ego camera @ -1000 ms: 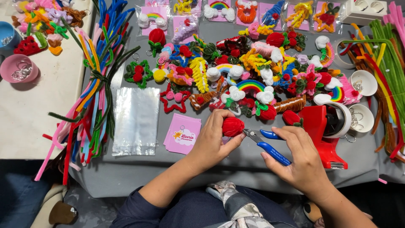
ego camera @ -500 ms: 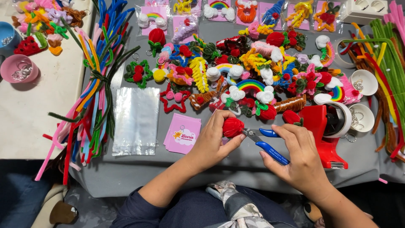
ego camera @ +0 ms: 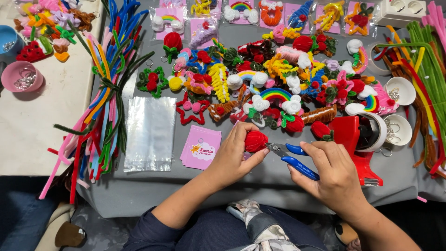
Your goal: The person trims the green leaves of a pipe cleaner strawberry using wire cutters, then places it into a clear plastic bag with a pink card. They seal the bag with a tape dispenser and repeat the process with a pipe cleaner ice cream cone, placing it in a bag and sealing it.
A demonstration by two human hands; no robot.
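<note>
— Fingers (ego camera: 253, 155) of the left hand (ego camera: 234, 155) are curled tight round that red fuzzy piece (ego camera: 256, 141), see? It sits just above the near edge of the grey table (ego camera: 260, 183), right beside the pink cards (ego camera: 201, 149).

— And the right hand (ego camera: 335, 173)?

— Closed around the blue-handled pliers (ego camera: 293, 158), tips pointing at the red piece, touching it or very nearly. I can't tell from here whether the tips have bitten onto anything.

— What worries you?

— The thumb lies right next to those metal tips. A slip of the tool, I reckon, and it nips skin instead of wire. Squeeze too hard and the fuzzy shape could crush or twist out of form. Also, the red tape dispenser (ego camera: 355, 142) stands just beside the right wrist; an elbow nudge might shove it into the little white bowls (ego camera: 400, 90).

— Can you see what's being gripped?

— No. The palm hides the back of the red piece, and any wire end or ring on it is too small to make out. The heap of finished ornaments (ego camera: 278, 79) overlaps so much that single ones blur together.
</note>
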